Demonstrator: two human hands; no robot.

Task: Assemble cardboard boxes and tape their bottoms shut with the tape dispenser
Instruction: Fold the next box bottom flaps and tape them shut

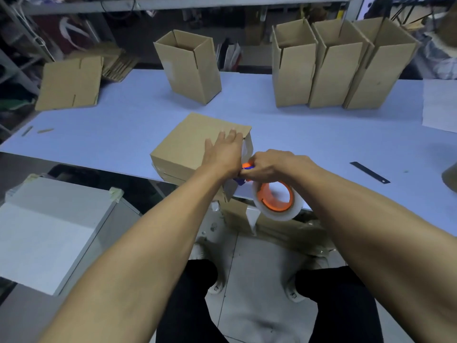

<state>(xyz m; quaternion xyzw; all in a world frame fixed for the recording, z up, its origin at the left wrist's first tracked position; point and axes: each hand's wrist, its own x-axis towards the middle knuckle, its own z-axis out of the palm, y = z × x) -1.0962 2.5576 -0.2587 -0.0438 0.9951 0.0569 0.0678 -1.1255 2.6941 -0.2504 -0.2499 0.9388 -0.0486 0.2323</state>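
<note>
A brown cardboard box lies on its side at the near edge of the pale blue table. My left hand presses flat on its upper face with straight fingers, near the right end. My right hand grips the orange and blue tape dispenser just right of the box's end. Its roll of clear tape hangs over the table edge. A strip of clear tape shows on the box's right end, between the two hands.
One open box stands at the back centre and three more stand in a row at back right. A stack of flat boxes lies at back left. A black blade lies to the right. A white cabinet stands at lower left.
</note>
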